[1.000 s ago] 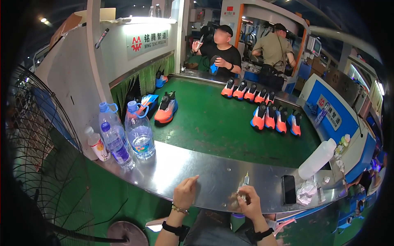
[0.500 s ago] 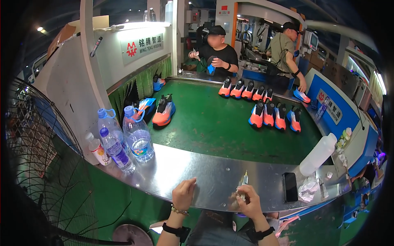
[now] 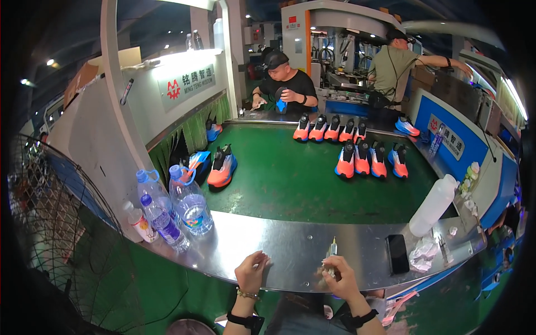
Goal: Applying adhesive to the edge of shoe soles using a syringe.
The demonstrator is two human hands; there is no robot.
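Note:
Over the steel ledge (image 3: 268, 234), my right hand (image 3: 343, 279) is closed around a small syringe-like dispenser (image 3: 333, 248). Its thin yellowish tip points up and away from me; the lower part is hidden by my fingers. My left hand (image 3: 251, 272) rests at the ledge's near edge with its fingers curled together. Whether something small sits at those fingertips, I cannot make out. Beyond the ledge, the nearest sneaker (image 3: 222, 167), orange, white and blue, stands on the green belt (image 3: 279, 192). Several similar sneakers (image 3: 362, 159) stand in two rows farther right.
Large water bottles (image 3: 191, 204) and smaller bottles crowd the ledge's left end. On the right are a phone (image 3: 397, 254), a white squeeze bottle (image 3: 432, 206) and crumpled tissue (image 3: 424, 254). A fan guard (image 3: 50, 223) stands at left. Across the belt a co-worker (image 3: 287, 84) holds a shoe.
My view has shifted slightly; both hands keep nearly the same pose. The co-worker at far right has let go of a sneaker and stretches an arm out rightward. The other co-worker's head has lowered.

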